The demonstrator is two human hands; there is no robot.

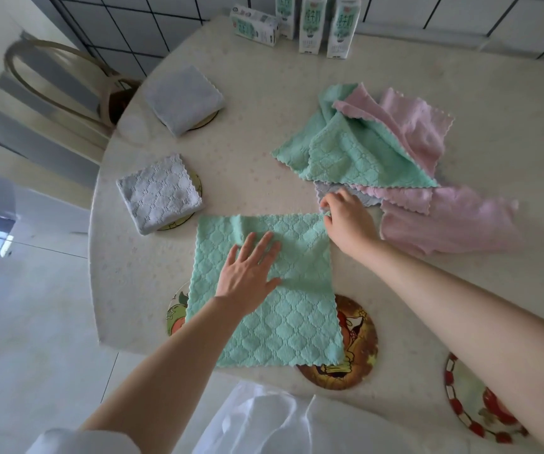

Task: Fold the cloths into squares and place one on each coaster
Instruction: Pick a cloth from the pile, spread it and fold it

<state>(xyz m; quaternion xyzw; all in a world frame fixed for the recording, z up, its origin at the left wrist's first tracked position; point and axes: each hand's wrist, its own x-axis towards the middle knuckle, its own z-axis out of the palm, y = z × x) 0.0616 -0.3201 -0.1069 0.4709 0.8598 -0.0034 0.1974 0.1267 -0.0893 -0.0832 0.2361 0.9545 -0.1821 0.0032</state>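
Note:
A green quilted cloth (283, 309) lies spread flat at the table's near edge, covering parts of two round coasters, one at its left (175, 314) and one at its right (356, 348). My left hand (247, 270) presses flat on the middle of this cloth with straight fingers. My right hand (346, 221) pinches the cloth's far right corner. Two grey cloths sit folded into squares on coasters, one at the left (159, 196) and one further back (183, 99). A third patterned coaster (480, 407) lies bare at the near right.
A loose heap of green cloth (356, 152) and pink cloths (444, 221) lies at the right, with a grey one partly under it. Milk cartons (310, 24) stand at the table's far edge. A chair (57, 80) stands to the left.

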